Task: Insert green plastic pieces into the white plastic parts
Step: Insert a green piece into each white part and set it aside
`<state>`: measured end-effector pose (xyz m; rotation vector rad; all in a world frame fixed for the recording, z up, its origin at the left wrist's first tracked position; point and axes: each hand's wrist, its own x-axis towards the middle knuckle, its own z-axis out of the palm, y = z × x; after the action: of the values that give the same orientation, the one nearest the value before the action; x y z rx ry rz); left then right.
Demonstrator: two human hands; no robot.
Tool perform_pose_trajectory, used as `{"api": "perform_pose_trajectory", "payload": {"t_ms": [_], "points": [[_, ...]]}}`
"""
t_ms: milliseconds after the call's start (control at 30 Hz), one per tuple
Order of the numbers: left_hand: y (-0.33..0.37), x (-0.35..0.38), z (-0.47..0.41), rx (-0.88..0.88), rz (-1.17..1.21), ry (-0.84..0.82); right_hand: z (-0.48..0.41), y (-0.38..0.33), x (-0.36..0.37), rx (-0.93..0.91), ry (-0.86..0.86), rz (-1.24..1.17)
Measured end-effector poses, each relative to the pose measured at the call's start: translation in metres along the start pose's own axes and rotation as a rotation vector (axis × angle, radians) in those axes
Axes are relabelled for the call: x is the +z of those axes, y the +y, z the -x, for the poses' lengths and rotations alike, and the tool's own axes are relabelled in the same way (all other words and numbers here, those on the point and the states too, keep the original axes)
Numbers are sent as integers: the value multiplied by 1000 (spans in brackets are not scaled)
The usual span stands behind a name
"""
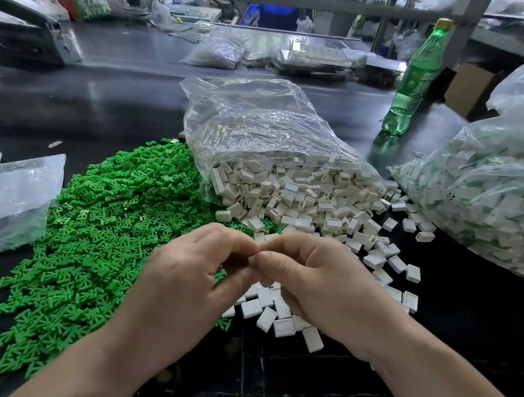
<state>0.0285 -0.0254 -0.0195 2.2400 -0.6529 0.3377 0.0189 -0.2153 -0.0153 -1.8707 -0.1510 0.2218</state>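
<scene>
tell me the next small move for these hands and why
Probably a squeeze to seat the piece: left hand and right hand meet tip to tip above the green pieces and white parts, though whatever they pinch is hidden.

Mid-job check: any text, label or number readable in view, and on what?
No text can be read.
Green bottle: label print too blurred to read.
Red and green box, far left: print too blurred.
White parts and green pieces: no markings visible.
</scene>
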Motion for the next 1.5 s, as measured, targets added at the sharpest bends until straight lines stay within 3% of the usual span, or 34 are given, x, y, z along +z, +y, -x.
{"api": "perform_pose_trajectory", "payload": {"t_ms": [167,333,433,533,633,767,867,1033,1167,1300,1500], "points": [[5,-7,0,-151,648,-85,2,-4,-1,88,-172,-456],[0,-11,-3,-211,857,-155,4,-5,-2,128,-314,-639],[-2,-10,-2,-230,846,-151,4,-5,-1,139,-329,-675],[-2,-9,-3,-255,663,-89,2,-4,-2,125,-286,-705],[-16,-17,-4,-302,135,39,-1,-3,-9,102,-148,-692],[-27,-19,-5,-305,-496,-232,-4,2,-13,121,-7,-647],[-24,-13,-4,-203,-567,-223,-5,3,-10,122,3,-603],[-24,-11,-3,-161,-440,-127,-7,6,-4,124,-10,-575],[-21,-11,-2,-282,-34,-33,-7,10,-3,66,-23,-459],[-9,-10,-5,-409,422,-54,-7,13,-1,48,-26,-419],[-3,-9,-4,-402,710,-71,-6,10,1,22,-55,-427]]}}
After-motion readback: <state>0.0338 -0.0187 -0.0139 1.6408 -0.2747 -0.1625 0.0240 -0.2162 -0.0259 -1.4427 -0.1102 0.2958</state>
